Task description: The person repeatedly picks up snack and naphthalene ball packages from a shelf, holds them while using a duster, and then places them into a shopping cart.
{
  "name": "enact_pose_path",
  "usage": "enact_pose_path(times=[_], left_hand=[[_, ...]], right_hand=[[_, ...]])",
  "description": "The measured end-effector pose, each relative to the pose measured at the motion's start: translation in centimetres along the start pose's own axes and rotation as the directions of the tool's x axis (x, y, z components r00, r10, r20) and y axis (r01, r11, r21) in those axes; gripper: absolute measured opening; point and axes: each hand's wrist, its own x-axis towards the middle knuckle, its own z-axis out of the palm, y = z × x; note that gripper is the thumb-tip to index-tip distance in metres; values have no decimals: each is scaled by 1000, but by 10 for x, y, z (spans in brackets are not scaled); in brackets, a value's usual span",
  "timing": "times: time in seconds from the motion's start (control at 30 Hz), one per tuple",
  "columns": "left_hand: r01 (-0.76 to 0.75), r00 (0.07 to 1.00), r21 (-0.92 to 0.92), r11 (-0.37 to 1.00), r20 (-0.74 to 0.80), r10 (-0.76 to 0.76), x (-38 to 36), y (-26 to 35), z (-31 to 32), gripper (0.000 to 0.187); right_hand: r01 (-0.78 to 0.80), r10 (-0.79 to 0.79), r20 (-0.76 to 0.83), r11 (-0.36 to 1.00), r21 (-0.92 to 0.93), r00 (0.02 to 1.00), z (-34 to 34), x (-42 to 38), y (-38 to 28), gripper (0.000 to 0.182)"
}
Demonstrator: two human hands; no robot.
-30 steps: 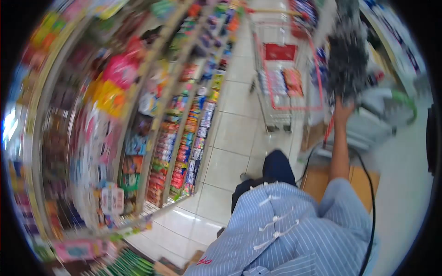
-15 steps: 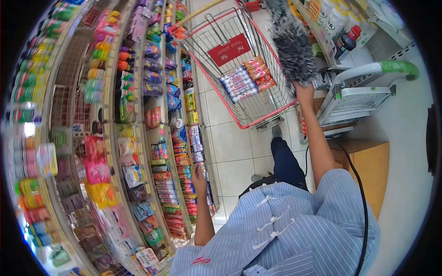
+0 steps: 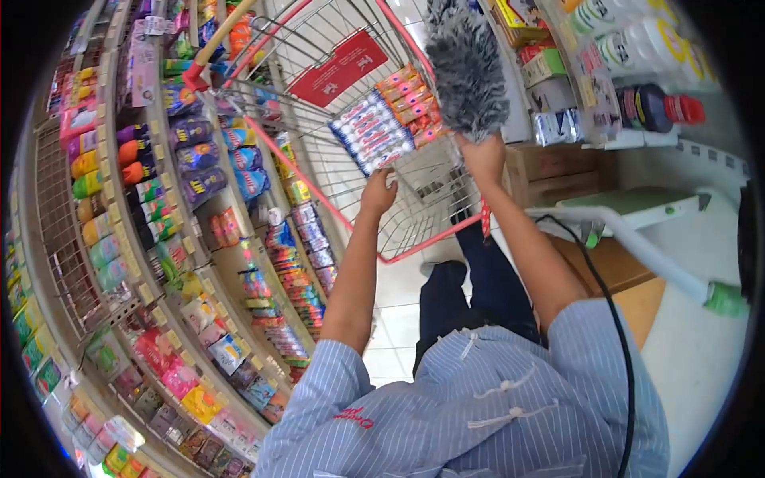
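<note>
My right hand [image 3: 482,157] is closed round the lower end of a fluffy grey duster [image 3: 468,76], whose head points away from me along the cart's right side. My left hand [image 3: 379,193] reaches over the shopping cart [image 3: 382,259], with its thumb apart from the fingers and nothing visible in it. Its fingertips are right by the near edge of the blue-and-white multipacks [image 3: 371,131] inside the cart. Beside those packs lie orange multipacks [image 3: 410,97]. A red sign [image 3: 338,68] hangs on the cart's wire frame.
Shelves of packaged goods [image 3: 195,163] run along my left. On the right are a shelf with a dark red-capped bottle [image 3: 647,109] and white containers [image 3: 629,52], cardboard boxes [image 3: 558,163], and a folding step stool [image 3: 649,227]. A wooden stick [image 3: 219,36] slants over the cart's far left corner.
My left hand has moved from beside the left shelves to over the cart's packs. The cart appears closer to me. My right hand still holds the duster, now further left in view.
</note>
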Motion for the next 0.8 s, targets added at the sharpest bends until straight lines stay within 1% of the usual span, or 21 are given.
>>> enact_pose_path(times=[0.03, 0.07, 0.13, 0.2, 0.27, 0.33, 0.4, 0.43, 0.53, 0.57, 0.67, 0.7, 0.73, 0.8], left_hand=[[35, 999, 67, 997, 15, -36, 14, -23, 16, 37], [171, 981, 109, 979, 71, -179, 27, -31, 21, 42], [232, 970, 191, 954, 27, -241, 46, -41, 32, 49], [152, 987, 279, 948, -90, -132, 65, -76, 59, 55], [91, 995, 320, 943, -79, -69, 83, -103, 77, 58], [153, 986, 348, 925, 14, -169, 94, -102, 83, 56], [200, 975, 398, 896, 11, -222, 98, -86, 82, 54], [172, 985, 424, 889, -86, -150, 98, -89, 90, 51], [231, 972, 482, 845, -152, -179, 102, -81, 95, 61], [253, 967, 500, 828, -148, -206, 104, -78, 97, 55], [220, 973, 596, 773, -188, -132, 113, -93, 106, 47], [200, 976, 602, 773, -190, -104, 115, -97, 106, 43], [186, 982, 591, 785, -144, -124, 115, -100, 105, 44], [164, 986, 574, 803, -61, -158, 117, -88, 83, 47]], right_hand=[[-1, 1, 2, 1000, -15, 1000, 0, 0, -1, 62], [-1, 1, 6, 1000, -32, 1000, 1, 0, -1, 61], [10, -10, 13, 1000, -11, 1000, 5, 1, 3, 57], [56, -56, 10, 998, 9, 998, 1, 1, -5, 54], [20, -22, 52, 999, 27, 998, 2, 1, -2, 50], [64, -62, 31, 996, -54, 998, 0, 1, -5, 50], [62, -60, 34, 996, -65, 998, -2, 1, -11, 50], [72, -70, 36, 996, -59, 997, -1, 3, -12, 50], [134, -129, 64, 989, -68, 990, 7, 3, 9, 51], [119, -117, 82, 993, -22, 990, 7, 4, 9, 51], [88, -89, 76, 996, 23, 993, 8, 2, 11, 50], [90, -91, 66, 996, 20, 994, 8, 2, 11, 50], [90, -91, 56, 996, 21, 994, 7, 3, 8, 49], [91, -90, 48, 996, 1, 995, 6, 3, 2, 48]])
